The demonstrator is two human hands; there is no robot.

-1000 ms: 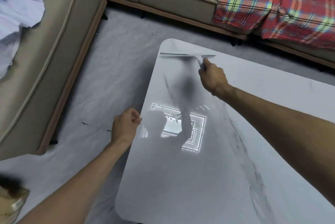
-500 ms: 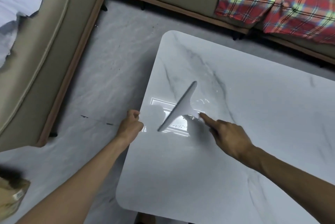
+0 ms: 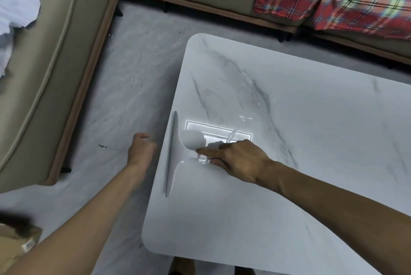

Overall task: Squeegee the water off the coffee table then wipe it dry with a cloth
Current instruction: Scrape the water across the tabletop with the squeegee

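The right hand point(image 3: 239, 159), gripping the pale grey T-shaped squeegee point(image 3: 172, 154), has swept its blade to the white marble-patterned coffee table point(image 3: 289, 196)'s left edge; the left hand point(image 3: 141, 149) hangs loosely curled, empty; this stroke looks finished.

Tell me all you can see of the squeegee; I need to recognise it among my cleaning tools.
The pale grey squeegee looks like plastic: a long thin blade with a darker edge, flaring into a short neck towards the handle. It lies along the left edge of the white marble-patterned coffee table, blade on the wet top. The right hand holds the handle, index finger stretched along it, hiding most of it. The left hand hangs beside the table, apart from it.
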